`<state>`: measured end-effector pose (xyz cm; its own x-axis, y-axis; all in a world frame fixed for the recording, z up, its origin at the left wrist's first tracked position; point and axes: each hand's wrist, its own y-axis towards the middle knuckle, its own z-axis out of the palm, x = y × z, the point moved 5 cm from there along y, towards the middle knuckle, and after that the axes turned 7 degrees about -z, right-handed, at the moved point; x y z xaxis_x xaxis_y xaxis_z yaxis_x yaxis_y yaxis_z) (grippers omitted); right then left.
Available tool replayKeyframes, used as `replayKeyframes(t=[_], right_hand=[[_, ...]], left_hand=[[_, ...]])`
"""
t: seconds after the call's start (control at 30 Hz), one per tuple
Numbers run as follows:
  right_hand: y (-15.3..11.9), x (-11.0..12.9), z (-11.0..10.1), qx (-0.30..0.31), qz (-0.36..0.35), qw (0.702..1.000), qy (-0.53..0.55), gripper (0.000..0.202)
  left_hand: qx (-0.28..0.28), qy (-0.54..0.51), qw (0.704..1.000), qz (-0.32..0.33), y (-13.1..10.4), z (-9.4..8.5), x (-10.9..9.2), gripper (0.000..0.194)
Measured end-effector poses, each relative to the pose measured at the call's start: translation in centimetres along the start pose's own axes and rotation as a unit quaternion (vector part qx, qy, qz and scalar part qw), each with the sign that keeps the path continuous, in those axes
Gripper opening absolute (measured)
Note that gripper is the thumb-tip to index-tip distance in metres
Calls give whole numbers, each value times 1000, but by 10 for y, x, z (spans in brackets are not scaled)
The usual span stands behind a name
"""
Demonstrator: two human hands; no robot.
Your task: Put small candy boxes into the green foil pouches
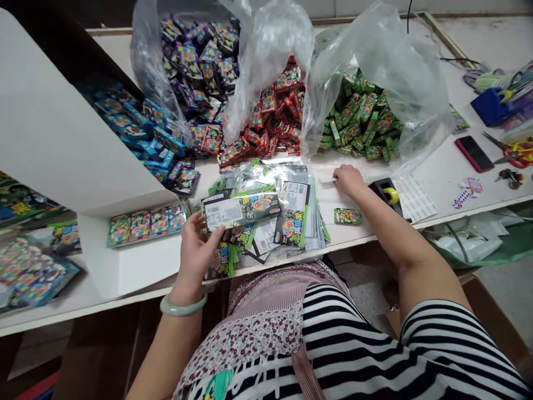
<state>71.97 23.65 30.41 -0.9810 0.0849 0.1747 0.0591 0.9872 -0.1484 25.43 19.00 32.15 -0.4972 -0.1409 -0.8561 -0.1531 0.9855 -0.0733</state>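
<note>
My left hand [199, 244] grips a flat printed packet [244, 209] at its left end, thumb on top. The packet has a barcode label and a black and green design; it is held over a loose pile of similar clear-fronted packets [293, 228]. My right hand [348, 179] rests near the table's middle, fingertips curled together at a pale thin edge; what they pinch is too small to make out. Just below that hand lies one small green box [347, 216]. A black tape dispenser [386, 195] with yellow tape stands beside my right forearm.
Behind the pile are heaps of small purple boxes [208, 72], red boxes [270, 122] and green boxes [362, 119] in clear plastic bags. Blue boxes [137, 128] lie behind a white carton [62, 128] at left. A phone [473, 154], scissors [518, 153] and keys [511, 178] lie right.
</note>
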Motion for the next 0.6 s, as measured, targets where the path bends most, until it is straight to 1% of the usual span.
replayKeyframes(t=[0.07, 0.13, 0.17, 0.23, 0.27, 0.3, 0.33, 0.37, 0.4, 0.43, 0.5, 0.53, 0.57, 0.6], right_hand=[[-7, 0, -15, -23, -12, 1000, -7, 26], [-21, 1, -37, -81, -29, 996, -7, 31], [-31, 1, -49, -123, -44, 991, 0, 32], [-57, -1, -73, -217, -74, 973, 27, 30], [-72, -6, -84, -260, -77, 962, 43, 29], [-88, -15, -92, -297, -64, 951, 54, 27], [-103, -28, -99, -331, -32, 941, 60, 27], [-120, -47, -106, -365, 16, 929, 61, 27], [-138, -69, -112, -403, 77, 910, 57, 30], [-158, -94, -117, -443, 143, 883, 50, 33], [-202, -146, -124, -510, 270, 816, 39, 42], [-224, -170, -124, -521, 316, 792, 42, 45], [-243, -191, -123, -512, 346, 784, 53, 47], [-257, -208, -119, -487, 353, 796, 71, 48]], left_hand=[[-23, 87, 994, 56, -2, -8, -8, 68], [-26, 127, 986, 104, 0, -9, -17, 66], [-15, 134, 983, 121, 3, -6, -22, 65], [25, 139, 978, 153, 9, 4, -29, 68], [48, 145, 973, 174, 12, 10, -33, 70], [69, 154, 965, 198, 14, 17, -36, 73], [88, 168, 956, 223, 17, 23, -38, 77], [102, 184, 947, 244, 19, 29, -40, 81], [114, 203, 937, 260, 22, 34, -40, 85], [121, 221, 929, 270, 25, 37, -40, 89], [133, 258, 916, 278, 32, 42, -38, 94], [135, 272, 910, 282, 35, 43, -37, 95], [142, 285, 904, 286, 37, 44, -37, 95], [147, 293, 899, 291, 38, 45, -37, 94]])
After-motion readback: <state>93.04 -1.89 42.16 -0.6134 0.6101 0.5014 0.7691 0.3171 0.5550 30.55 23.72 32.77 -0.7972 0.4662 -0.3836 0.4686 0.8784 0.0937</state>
